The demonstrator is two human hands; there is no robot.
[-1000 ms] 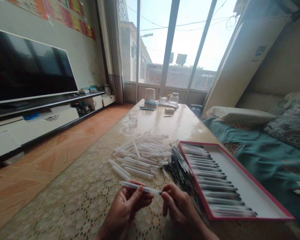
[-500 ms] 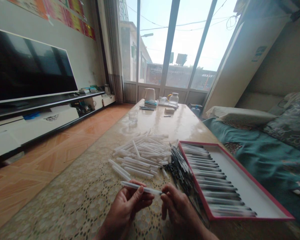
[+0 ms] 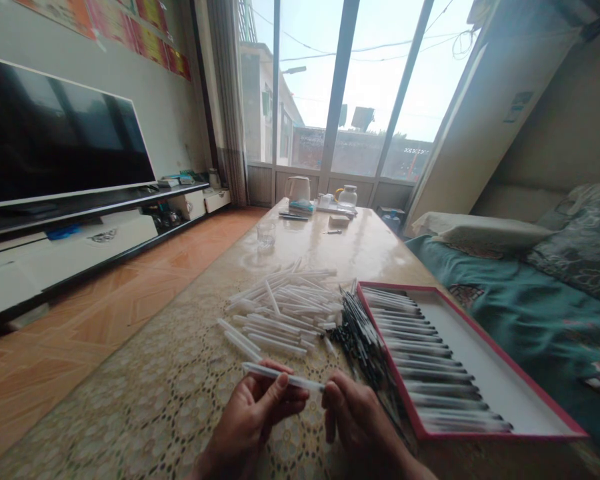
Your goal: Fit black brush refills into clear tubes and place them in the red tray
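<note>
My left hand [image 3: 254,415] is closed around a white pen barrel [image 3: 280,377], which lies level just above the lace-covered table [image 3: 145,407]. My right hand [image 3: 356,420] pinches the barrel's right end; what its fingertips hold there is too small to make out. Beyond the hands lies a heap of empty white barrels [image 3: 285,303]. A pile of dark refills [image 3: 363,337] sits to its right. A red-rimmed box [image 3: 485,373] on the right holds a row of finished pens [image 3: 425,373].
A drinking glass [image 3: 267,234], a kettle [image 3: 299,190] and a glass jar [image 3: 349,197] stand at the table's far end. A television [image 3: 55,133] on a low stand lines the left wall. A teal-covered sofa [image 3: 525,307] runs along the right.
Both hands have dropped very slightly toward me with the barrel; the grip looks unchanged.
</note>
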